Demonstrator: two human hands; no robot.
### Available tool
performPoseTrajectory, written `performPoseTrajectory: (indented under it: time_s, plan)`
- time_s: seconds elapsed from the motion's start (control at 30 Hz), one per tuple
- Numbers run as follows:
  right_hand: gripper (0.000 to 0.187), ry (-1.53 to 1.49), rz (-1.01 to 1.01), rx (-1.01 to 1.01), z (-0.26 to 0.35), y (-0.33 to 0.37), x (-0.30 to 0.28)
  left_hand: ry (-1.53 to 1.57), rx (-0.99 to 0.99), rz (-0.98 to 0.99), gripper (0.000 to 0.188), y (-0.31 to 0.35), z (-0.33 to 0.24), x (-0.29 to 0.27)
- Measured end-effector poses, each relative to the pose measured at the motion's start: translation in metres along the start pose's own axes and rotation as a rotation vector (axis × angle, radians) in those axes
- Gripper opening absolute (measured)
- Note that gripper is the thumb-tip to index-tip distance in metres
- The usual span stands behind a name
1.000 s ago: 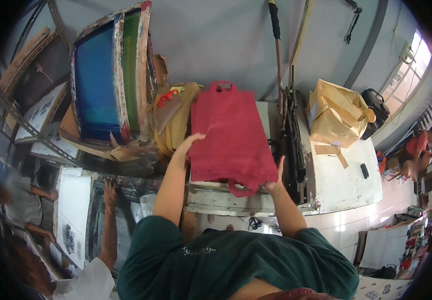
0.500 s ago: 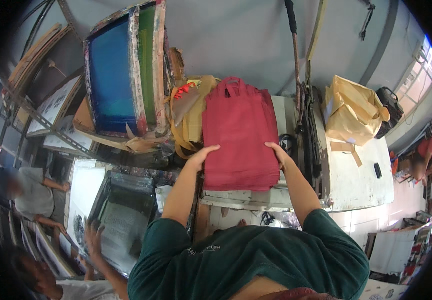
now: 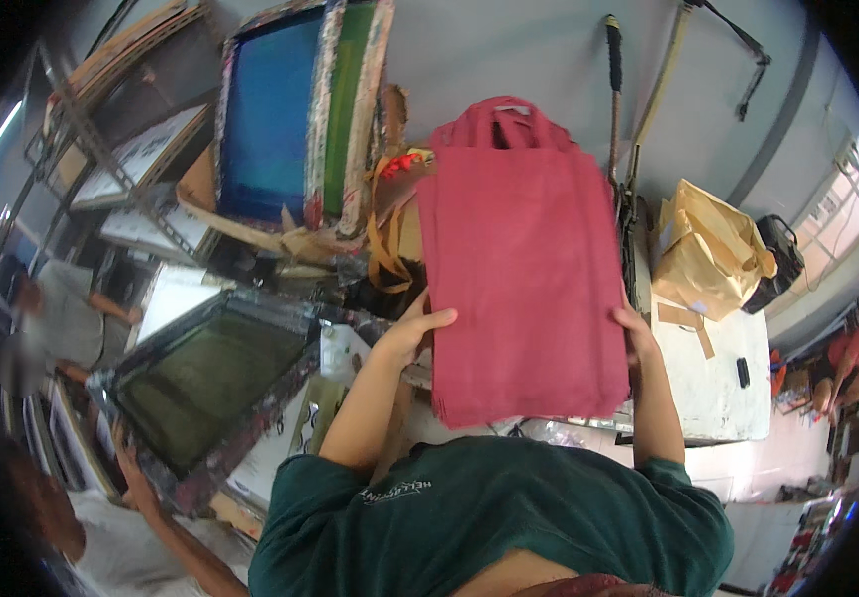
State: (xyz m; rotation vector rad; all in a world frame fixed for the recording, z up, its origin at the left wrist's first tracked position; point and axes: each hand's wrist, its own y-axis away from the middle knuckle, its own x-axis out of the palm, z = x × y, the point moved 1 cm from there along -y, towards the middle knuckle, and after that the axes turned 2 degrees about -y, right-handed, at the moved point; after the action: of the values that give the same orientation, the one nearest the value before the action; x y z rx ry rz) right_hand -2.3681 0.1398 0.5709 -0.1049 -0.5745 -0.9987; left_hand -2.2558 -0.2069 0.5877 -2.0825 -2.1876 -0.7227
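Note:
Between my two hands is a stack of dark red cloth tote bags, with the looped handles at its far end. My left hand grips the left edge, thumb lying on the top bag and fingers hidden beneath. On the opposite edge my right hand holds the same way, its fingers mostly hidden behind the stack. The bags appear raised off the bench, close in front of my green shirt.
Framed printing screens, one blue, lean at the back left. At lower left a co-worker's hand touches a dark-framed screen. A gold paper bag and a small black object rest on the white table at right.
The stack of tote bags has come up and closer, and looks larger in my hands. At left, the dark-framed screen has tilted up, with the co-worker's hand at its edge.

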Motion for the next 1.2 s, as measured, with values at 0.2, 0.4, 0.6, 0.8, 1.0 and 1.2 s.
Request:
performPoseTrajectory:
  time_s: [0.2, 0.4, 0.6, 0.8, 1.0, 1.2]
  plan:
    - [0.100, 0.065, -0.204, 0.170, -0.043, 0.036, -0.021, -0.043, 0.177, -0.034, 0.102, 0.039, 0.048, 0.046]
    - [0.093, 0.076, -0.087, -0.119, -0.028, 0.091, -0.015, -0.032, 0.306, -0.181, 0.108, 0.107, 0.054, 0.072]
    - [0.097, 0.043, 0.034, -0.013, -0.019, 0.138, 0.011, -0.214, 0.478, -0.310, 0.114, 0.177, 0.078, 0.116]
    - [0.095, 0.160, 0.214, 0.021, -0.024, 0.171, 0.074, -0.209, 0.716, -0.584, 0.115, 0.321, 0.075, 0.142]
    - [0.093, 0.229, 0.382, 0.085, -0.027, 0.231, 0.161, -0.146, 0.828, -0.787, 0.114, 0.447, 0.108, 0.184]
    - [0.097, 0.404, 1.289, 0.239, -0.104, 0.167, 0.252, 0.012, 0.793, -1.197, 0.102, 0.565, 0.187, 0.195]
